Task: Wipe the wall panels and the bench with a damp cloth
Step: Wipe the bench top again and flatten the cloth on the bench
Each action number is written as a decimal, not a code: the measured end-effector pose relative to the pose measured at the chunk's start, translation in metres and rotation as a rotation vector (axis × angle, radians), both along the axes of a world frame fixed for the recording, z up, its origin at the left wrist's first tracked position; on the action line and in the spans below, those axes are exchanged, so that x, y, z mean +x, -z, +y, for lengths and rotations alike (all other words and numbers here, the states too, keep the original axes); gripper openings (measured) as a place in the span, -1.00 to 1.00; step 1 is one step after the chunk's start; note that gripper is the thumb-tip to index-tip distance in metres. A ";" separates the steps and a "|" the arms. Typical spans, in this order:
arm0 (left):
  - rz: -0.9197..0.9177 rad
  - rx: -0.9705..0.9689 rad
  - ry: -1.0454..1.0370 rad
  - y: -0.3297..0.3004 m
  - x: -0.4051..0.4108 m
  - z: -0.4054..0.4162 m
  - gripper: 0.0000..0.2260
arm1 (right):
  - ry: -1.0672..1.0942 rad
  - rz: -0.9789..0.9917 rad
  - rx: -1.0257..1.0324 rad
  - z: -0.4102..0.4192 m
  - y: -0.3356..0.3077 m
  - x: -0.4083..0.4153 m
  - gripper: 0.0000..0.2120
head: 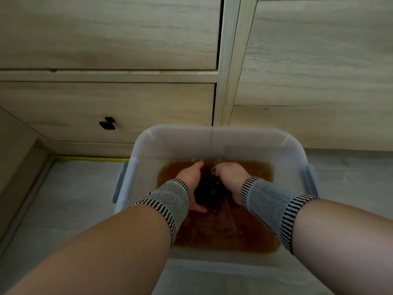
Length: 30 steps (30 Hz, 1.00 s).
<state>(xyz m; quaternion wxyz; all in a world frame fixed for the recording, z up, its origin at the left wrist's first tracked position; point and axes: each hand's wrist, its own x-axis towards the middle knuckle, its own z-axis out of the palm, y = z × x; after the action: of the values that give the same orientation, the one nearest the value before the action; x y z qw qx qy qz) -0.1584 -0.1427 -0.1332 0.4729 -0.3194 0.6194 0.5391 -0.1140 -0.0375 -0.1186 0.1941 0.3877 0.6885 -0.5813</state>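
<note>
Both hands (192, 177) seemingly grip dark, soaked cloth (209, 188).

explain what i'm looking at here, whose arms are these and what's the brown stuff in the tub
There is one picture, taken by a camera worn on a person's head, looking forward and down, so the two bare arms reaching in from the bottom are the wearer's own. Each wrist wears a grey knitted wrist band with black stripes. Both hands are down in a clear plastic tub that stands on the pale grey floor and holds brown murky water. Together the left hand and right hand grip a dark wet cloth, apparently rinsing or wringing it. Behind the tub stand light wooden panels, one with a small black knob.
</note>
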 end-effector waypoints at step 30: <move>-0.037 0.205 -0.033 -0.015 0.004 0.006 -0.48 | 0.269 0.256 -0.133 -0.031 -0.031 0.000 -0.76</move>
<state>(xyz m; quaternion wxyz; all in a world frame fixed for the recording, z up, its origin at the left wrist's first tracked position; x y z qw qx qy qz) -0.1540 -0.1371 -0.1179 0.5058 -0.2894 0.5467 0.6013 -0.1136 -0.0682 -0.0878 0.0507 0.3856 0.6097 -0.6906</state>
